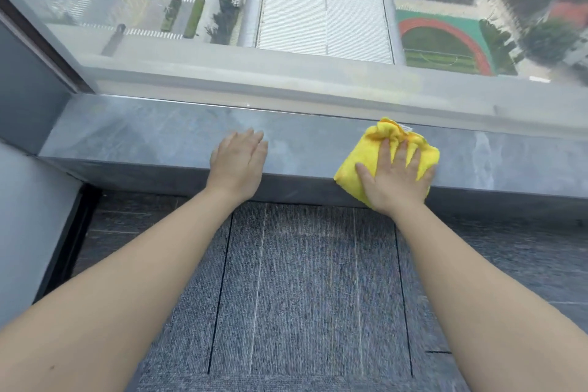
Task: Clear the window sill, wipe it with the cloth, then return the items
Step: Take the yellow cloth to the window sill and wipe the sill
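So the grey marble window sill (pixel 143 140) runs across the whole view, right under the glass, and both bare arms reach out to it. The right hand (pixel 396 177) lies flat with fingers spread, pressing down on a yellow cloth (pixel 356 162). The cloth sits on the right part of the sill, bunched up at its far end near the glass, and its near corner hangs a bit over the sill's front edge. The left hand (pixel 238 162) is further left on the sill, well apart from the cloth, palm down with fingers together and holding nothing, heel of the hand at the sill's front edge. Below the sill it's grey carpet tiles (pixel 305 289). Nothing but the cloth and the 2 hands is resting on the visible stretch of sill.
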